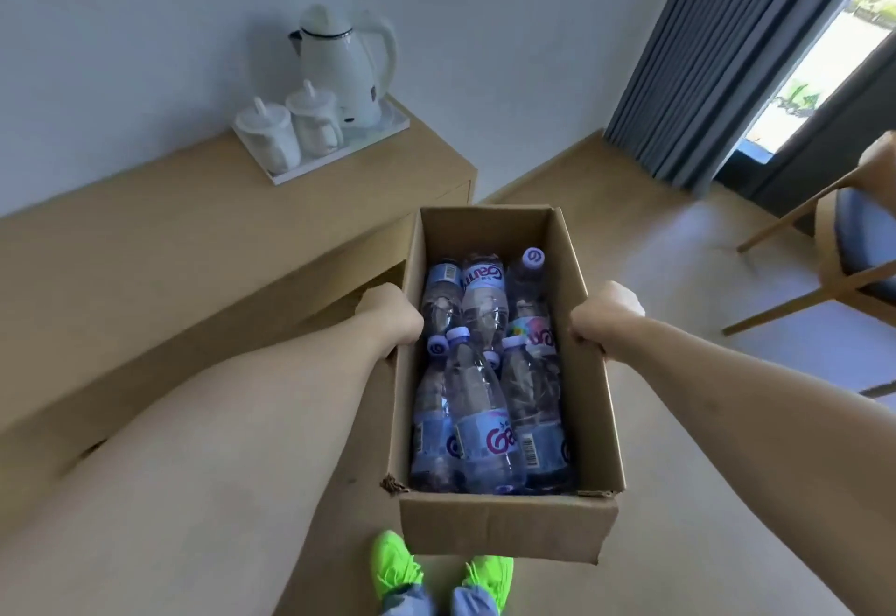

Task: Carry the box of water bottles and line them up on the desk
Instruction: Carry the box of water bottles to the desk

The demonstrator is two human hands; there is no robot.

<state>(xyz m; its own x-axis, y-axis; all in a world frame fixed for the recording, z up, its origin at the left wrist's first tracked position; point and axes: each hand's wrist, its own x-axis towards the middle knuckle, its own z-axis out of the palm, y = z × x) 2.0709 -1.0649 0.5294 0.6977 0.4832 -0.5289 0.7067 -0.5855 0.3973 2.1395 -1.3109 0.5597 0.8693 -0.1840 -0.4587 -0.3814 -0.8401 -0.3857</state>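
An open cardboard box [509,526] hangs in front of me above the floor, held off the ground. Several clear water bottles [477,426] with blue labels and pale purple caps lie jumbled inside it. My left hand [390,317] grips the box's left wall near the rim. On the opposite wall, my right hand [603,315] is closed over the right rim. The long light-wood desk [160,247] runs along the wall to my left, its front edge just beside the box.
A white tray [388,133] with an electric kettle [346,65] and two lidded cups [291,130] stands at the desk's far end. A wooden chair with a blue seat [853,247] is at the right. Grey curtains [717,62] and a window are beyond. My green shoes [397,567] show below the box.
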